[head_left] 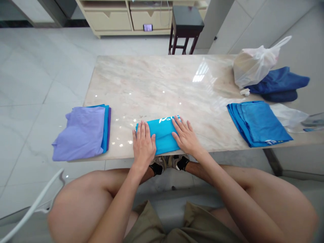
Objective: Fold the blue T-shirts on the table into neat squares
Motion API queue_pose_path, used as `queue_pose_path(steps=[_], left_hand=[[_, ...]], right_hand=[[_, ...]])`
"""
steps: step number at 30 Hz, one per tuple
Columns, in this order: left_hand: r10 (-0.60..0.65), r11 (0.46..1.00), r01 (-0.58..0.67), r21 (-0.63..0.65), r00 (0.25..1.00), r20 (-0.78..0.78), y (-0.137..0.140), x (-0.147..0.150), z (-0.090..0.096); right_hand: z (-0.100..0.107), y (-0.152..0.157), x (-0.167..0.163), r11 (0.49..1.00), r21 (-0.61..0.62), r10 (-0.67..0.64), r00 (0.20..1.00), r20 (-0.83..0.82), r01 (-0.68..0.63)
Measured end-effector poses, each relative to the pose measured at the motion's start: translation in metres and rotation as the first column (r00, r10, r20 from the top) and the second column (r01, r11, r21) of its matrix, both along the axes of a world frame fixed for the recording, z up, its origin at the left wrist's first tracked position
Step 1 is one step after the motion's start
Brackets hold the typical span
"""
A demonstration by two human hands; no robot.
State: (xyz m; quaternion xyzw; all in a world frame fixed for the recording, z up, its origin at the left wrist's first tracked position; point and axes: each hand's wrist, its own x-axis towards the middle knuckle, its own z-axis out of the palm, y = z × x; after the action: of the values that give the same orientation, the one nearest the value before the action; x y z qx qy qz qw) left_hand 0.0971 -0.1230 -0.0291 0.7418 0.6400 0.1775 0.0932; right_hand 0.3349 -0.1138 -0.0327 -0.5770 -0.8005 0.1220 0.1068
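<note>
Lying palm-down on blue cloth (164, 137): left hand (143, 144), fingers together; right hand (186, 137), fingers loosely spread, pressure unclear.

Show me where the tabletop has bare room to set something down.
The widest bare patch of tabletop lies beyond the turquoise cloth, reaching the far edge and, rightward, the white bag. Smaller patches separate the left hand from the lavender-topped stack and the right hand from the blue stack. The right end, around the bag, is crowded.
</note>
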Motion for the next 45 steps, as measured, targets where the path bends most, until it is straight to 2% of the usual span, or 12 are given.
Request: queue_pose_path(steps=[6,10,12,14,17,20,24,30,33,37,41,45], left_hand=[[-0.005,1.0,0.006,-0.025,1.0,0.031,-0.048,-0.021,0.018],[0.129,0.992,-0.123,-0.036,0.945,0.302,-0.112,-0.035,0.018],[0.254,0.967,-0.195,-0.166,0.815,0.521,-0.137,-0.031,0.011],[0.407,0.908,-0.179,-0.379,0.597,0.691,-0.151,-0.018,0.0],[0.609,0.783,-0.078,-0.617,0.298,0.735,-0.151,0.008,-0.013],[0.71,0.697,-0.008,-0.717,0.15,0.688,-0.141,0.03,-0.015],[0.732,0.672,0.116,-0.731,0.041,0.68,-0.13,0.045,-0.011],[0.706,0.707,-0.076,-0.703,0.108,0.699,-0.128,0.029,0.003],[0.712,0.695,0.025,-0.719,0.114,0.693,-0.134,0.003,0.028],[0.752,0.645,0.186,-0.741,0.014,0.659,-0.147,-0.033,0.074],[0.702,0.704,0.152,-0.694,0.001,0.712,-0.147,-0.071,0.115],[0.576,0.816,0.008,-0.577,0.055,0.815,-0.11,-0.125,0.155]], right_hand=[[0.005,-0.004,0.01,0.999,0.012,-0.038,0.999,0.029,0.038],[0.027,0.032,0.01,0.991,0.088,0.1,0.995,0.003,-0.1],[0.042,0.058,0.001,0.979,0.047,0.198,0.98,-0.02,-0.197],[0.056,0.079,-0.011,0.975,-0.068,0.215,0.976,0.019,-0.213],[0.072,0.083,-0.026,0.971,-0.198,0.163,0.978,0.13,-0.136],[0.077,0.053,-0.025,0.973,-0.231,0.056,0.978,0.201,-0.008],[0.068,-0.009,-0.008,0.911,-0.391,-0.081,0.986,0.146,0.132],[0.049,-0.08,-0.011,0.867,-0.472,-0.345,0.874,-0.342,0.157],[0.052,-0.103,-0.028,0.79,-0.612,-0.492,0.625,-0.606,0.029],[0.076,-0.124,-0.057,0.673,-0.731,-0.67,0.324,-0.668,-0.116],[0.107,-0.121,-0.092,0.646,-0.738,-0.693,0.255,-0.674,-0.195],[0.14,-0.086,-0.145,0.684,-0.697,-0.655,0.24,-0.717,-0.214]])
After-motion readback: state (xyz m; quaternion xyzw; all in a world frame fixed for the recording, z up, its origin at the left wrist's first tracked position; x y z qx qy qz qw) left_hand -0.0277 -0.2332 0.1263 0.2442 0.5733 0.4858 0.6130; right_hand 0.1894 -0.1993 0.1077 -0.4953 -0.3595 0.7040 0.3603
